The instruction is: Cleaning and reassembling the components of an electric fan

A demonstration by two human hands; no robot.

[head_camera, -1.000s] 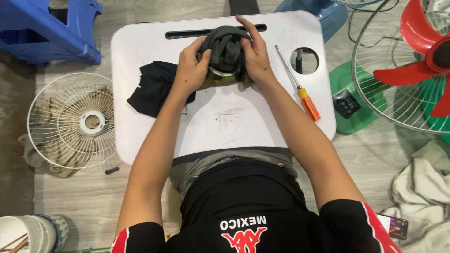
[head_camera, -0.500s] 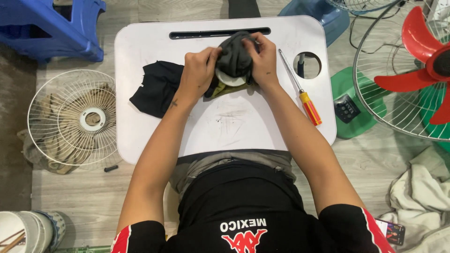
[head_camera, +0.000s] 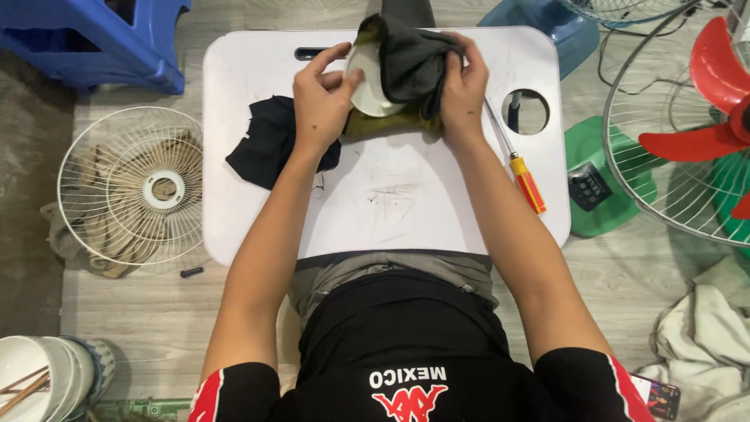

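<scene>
While the left hand pinches the rim of a white round part at the far edge of the white tray table, the right hand presses a dark cloth over it; wiping looks midway, part still half covered.

Cloth, plastic and metal about the hands

A smooth white plastic part is wrapped in matt dark cloth; a metal-shafted screwdriver is laid on the glossy, scuffed counter beside the right hand.
</scene>
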